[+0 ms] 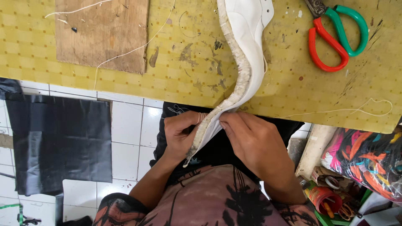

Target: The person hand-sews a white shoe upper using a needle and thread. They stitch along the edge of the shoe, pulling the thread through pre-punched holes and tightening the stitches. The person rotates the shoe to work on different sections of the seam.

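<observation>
A white shoe upper (247, 37) with a rough beige stitched edge lies on the yellow table (184, 71) and hangs over its near edge. My left hand (181, 132) grips the hanging end from the left, thread wrapped around a finger. My right hand (251, 140) pinches the white side of the same end from the right. Both hands are below the table edge, over my lap.
Scissors (335, 39) with one red and one green handle lie at the table's far right. A wooden board (102, 33) and loose white thread (138, 48) lie on the left. Black sheet (58, 142) on the tiled floor; colourful bag (368, 161) and a red tin (324, 196) at right.
</observation>
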